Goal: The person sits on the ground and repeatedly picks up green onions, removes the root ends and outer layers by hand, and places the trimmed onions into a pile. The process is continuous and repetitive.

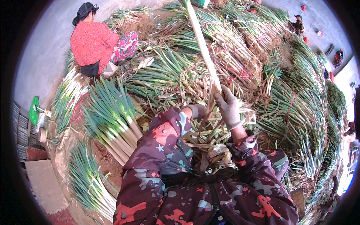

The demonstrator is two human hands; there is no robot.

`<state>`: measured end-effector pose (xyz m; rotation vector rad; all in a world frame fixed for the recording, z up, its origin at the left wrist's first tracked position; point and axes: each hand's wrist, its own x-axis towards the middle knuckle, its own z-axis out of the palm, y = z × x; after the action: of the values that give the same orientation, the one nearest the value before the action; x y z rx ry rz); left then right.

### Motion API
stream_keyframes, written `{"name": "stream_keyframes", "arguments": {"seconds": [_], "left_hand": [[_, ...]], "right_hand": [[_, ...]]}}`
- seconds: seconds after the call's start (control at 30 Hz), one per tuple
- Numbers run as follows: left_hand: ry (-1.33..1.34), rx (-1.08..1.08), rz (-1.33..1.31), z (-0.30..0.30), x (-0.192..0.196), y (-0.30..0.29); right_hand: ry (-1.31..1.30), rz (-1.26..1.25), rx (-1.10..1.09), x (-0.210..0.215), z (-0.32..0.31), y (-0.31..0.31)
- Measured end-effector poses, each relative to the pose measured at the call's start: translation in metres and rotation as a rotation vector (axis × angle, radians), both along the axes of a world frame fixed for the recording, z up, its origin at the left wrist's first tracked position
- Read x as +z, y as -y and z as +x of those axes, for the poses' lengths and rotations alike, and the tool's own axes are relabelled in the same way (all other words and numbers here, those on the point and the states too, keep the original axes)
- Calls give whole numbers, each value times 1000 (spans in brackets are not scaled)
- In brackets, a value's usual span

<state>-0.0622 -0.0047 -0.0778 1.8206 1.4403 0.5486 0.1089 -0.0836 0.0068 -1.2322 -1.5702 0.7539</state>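
My right hand [228, 107], in a pale glove, grips a long green onion [202, 43] near its root end. The white stalk slants up and away, its green top cut off by the upper edge. Brown dry outer leaf [212, 99] hangs off the stalk's lower end. Beside it my left hand [198, 111], also gloved, is closed at that strip, its fingers partly hidden. Beneath both hands lies a heap of peeled dry leaves [215, 138]. To my left lies a bundle of cleaned green onions [118, 125] with white stalks toward me.
More cleaned onions [92, 182] lie at the lower left. Large piles of unpeeled green onions [232, 45] spread ahead and to the right. A person in a red top [93, 41] sits at the far left. A green bag [33, 110] is by the left wall.
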Motion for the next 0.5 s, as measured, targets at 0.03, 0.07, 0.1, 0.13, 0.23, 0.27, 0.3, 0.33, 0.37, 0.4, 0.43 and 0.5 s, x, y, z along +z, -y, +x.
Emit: {"name": "stream_keyframes", "arguments": {"seconds": [0.03,0.07,0.1,0.13,0.23,0.27,0.3,0.33,0.37,0.4,0.43,0.5], "left_hand": [[-17,-8,9,3,0,-5],[-3,-8,19,2,2,-10],[57,31,30,-15,12,-6],[178,72,58,-31,23,-6],[1230,160,-30,-25,86,12],[1403,156,-80,-18,105,18],[1574,160,-126,-17,114,25],[1574,156,-180,-28,99,17],[1649,119,-194,-32,86,12],[1671,137,-214,-33,88,13],[1692,155,-233,-33,90,15],[1752,116,-290,-33,90,15]], "right_hand": [[-47,21,-3,0,3,-1],[14,7,-22,-4,12,-5],[-22,23,-3,-3,5,-1],[-57,39,15,-3,-2,3],[296,161,-16,-12,0,17],[146,172,48,-18,-9,24],[-7,182,121,-26,-20,31],[-83,73,227,-35,-23,32],[-342,-10,272,-39,-32,29],[-371,-34,330,-34,-32,20],[-401,-57,388,-27,-31,11],[-649,-441,648,-2,-27,9]]}}
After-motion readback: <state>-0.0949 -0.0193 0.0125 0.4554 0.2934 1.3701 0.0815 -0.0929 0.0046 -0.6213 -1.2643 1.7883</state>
